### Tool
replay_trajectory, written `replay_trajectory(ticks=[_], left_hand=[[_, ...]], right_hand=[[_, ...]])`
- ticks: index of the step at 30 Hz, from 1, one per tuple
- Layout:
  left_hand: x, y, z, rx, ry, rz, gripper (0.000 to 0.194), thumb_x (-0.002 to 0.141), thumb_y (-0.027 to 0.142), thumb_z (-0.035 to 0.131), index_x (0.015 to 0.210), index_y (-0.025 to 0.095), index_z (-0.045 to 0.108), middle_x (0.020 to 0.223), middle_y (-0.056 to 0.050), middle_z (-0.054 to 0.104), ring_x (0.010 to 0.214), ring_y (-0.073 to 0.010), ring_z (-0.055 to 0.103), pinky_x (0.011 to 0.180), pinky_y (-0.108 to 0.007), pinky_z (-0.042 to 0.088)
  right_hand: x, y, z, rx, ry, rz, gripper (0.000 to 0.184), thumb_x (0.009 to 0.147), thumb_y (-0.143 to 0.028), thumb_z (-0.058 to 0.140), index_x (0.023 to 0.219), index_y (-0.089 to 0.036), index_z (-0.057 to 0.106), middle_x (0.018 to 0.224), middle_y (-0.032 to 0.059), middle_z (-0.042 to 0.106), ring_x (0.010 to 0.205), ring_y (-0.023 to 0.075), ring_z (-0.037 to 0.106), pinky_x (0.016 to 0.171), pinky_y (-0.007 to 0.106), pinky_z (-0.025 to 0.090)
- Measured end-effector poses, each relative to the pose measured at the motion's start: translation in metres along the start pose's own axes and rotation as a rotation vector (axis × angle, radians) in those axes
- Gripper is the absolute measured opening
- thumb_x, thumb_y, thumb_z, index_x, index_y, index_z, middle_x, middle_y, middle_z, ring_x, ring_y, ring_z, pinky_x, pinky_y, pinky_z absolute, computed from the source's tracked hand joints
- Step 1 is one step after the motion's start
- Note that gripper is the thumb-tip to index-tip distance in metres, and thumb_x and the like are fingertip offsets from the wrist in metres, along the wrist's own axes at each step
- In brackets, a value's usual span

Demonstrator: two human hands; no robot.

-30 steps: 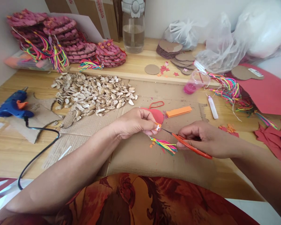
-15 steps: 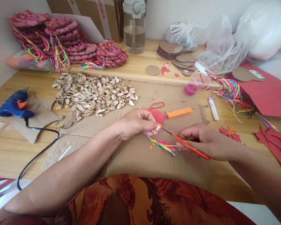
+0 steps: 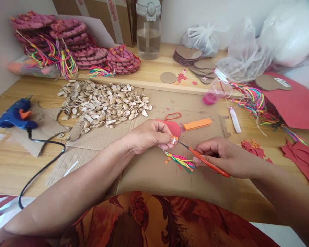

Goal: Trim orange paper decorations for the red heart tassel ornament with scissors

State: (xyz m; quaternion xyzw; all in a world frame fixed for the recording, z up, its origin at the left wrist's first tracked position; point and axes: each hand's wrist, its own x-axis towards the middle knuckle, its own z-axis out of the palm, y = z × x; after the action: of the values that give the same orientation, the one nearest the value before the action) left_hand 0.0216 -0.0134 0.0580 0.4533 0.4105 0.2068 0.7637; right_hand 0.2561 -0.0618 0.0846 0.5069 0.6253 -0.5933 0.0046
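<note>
My left hand [image 3: 148, 135] is closed in a pinch on a small orange foam piece [image 3: 173, 139] at its fingertips. My right hand [image 3: 228, 156] grips orange-handled scissors [image 3: 203, 159], whose blade tips meet that orange piece. Under the two hands lies a multicoloured thread tassel [image 3: 181, 160] on the cardboard sheet [image 3: 154, 171]. A red foam shape with a red loop [image 3: 173, 125] lies just behind my left fingers, and an orange foam strip [image 3: 197, 124] lies to its right.
A heap of nut shells [image 3: 103, 104] covers the middle left. A blue glue gun [image 3: 14, 115] with black cord lies far left. Stacked pink ornaments [image 3: 74, 46], a water bottle [image 3: 148, 29], cardboard discs [image 3: 193, 58], plastic bags [image 3: 247, 48], coloured threads [image 3: 254, 99] and red sheets [image 3: 296, 103] line the back and right.
Both hands stay nearly where they were; the scissors and the orange piece have barely shifted. The view has drifted slightly.
</note>
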Motion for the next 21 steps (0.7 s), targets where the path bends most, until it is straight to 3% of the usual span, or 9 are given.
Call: replay_trajectory(ticks=[6,12,21], left_hand=[[0.0012,0.0001,-0.0004,0.009,-0.007,-0.008,0.006,0.067,0.009,0.069,0.065,0.009,0.063,0.065,-0.005,0.068,0.056,-0.0079,0.061,0.057,-0.019,0.05],[0.0,-0.0003,-0.0003,0.004,-0.017,-0.002,0.006,0.066,0.008,0.067,0.064,0.01,0.062,0.065,-0.005,0.067,0.057,-0.0075,0.061,0.057,-0.019,0.049],[0.0011,-0.0026,-0.0019,0.01,-0.056,0.003,0.008,0.067,0.01,0.069,0.065,0.01,0.061,0.066,-0.005,0.068,0.057,-0.0079,0.061,0.057,-0.019,0.05]], right_hand=[[-0.0016,0.0003,-0.0008,-0.012,0.008,-0.016,0.032,0.083,-0.046,0.059,0.071,-0.017,0.056,0.058,-0.0047,0.038,0.051,0.0078,0.03,0.046,0.021,0.023],[-0.0024,0.0022,0.0007,-0.023,0.034,-0.049,0.039,0.084,-0.048,0.057,0.062,-0.018,0.044,0.057,-0.0055,0.032,0.051,0.0076,0.027,0.045,0.022,0.021],[-0.0042,0.0059,0.0031,-0.024,0.046,-0.073,0.04,0.086,-0.049,0.055,0.063,-0.018,0.044,0.057,-0.0057,0.029,0.051,0.0078,0.025,0.045,0.023,0.018]])
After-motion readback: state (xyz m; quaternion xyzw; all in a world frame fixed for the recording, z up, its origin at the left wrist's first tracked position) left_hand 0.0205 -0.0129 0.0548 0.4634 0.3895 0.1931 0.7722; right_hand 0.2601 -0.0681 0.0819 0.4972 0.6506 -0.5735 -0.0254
